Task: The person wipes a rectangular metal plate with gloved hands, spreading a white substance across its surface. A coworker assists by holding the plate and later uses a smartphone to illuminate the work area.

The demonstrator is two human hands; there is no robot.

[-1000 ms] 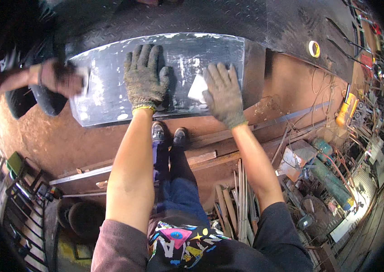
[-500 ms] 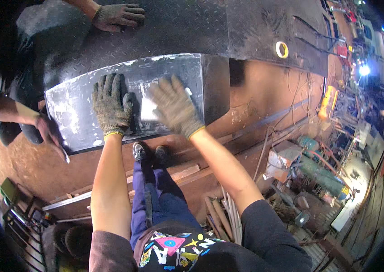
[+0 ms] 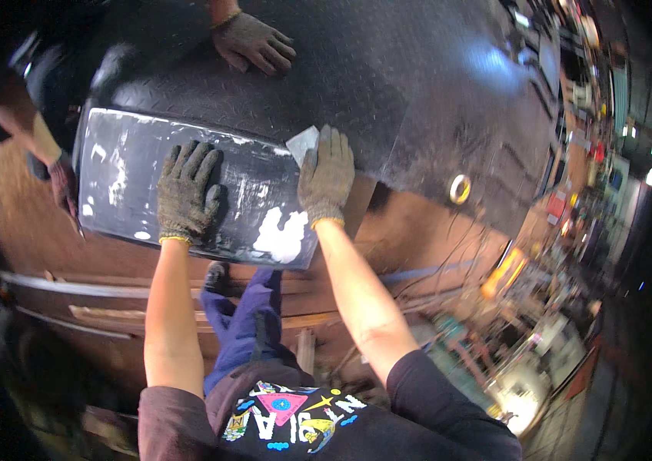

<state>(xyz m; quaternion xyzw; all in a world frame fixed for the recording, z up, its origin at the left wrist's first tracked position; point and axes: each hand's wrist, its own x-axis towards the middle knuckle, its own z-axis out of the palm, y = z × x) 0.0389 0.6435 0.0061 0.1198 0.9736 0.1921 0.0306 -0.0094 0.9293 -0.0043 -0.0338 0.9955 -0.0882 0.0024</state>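
— Two gloved hands listed in the head view. First item?

— Left hand (image 3: 185, 192): grey knit glove, fingers spread, palm pressed flat on the dark panel (image 3: 130, 165). It grips nothing.

— Second?

— Right hand (image 3: 327, 175): same kind of glove, laid flat at the panel's upper right corner, fingers extended over a pale sheet of abrasive paper (image 3: 302, 143) that sticks out above the fingertips. Whether the fingers pinch the paper or only press it down, I cannot tell.

— Location of the panel?

— It lies on a large black tread-plate surface (image 3: 387, 84), straight ahead of the person, long side running left to right, near edge overhanging toward the legs. Its face is glossy black with white smears; the largest white patch (image 3: 281, 237) sits near the lower right edge, between the two wrists.

— Other entries?

— One co-worker's gloved hand (image 3: 255, 42) rests on the tread plate beyond the panel, apart from it. Another person's gloved hand (image 3: 62, 184) is at the panel's left end; whether it touches the edge is unclear. A round yellow ring (image 3: 460, 188) sits on the plate to the right, well apart from the panel.
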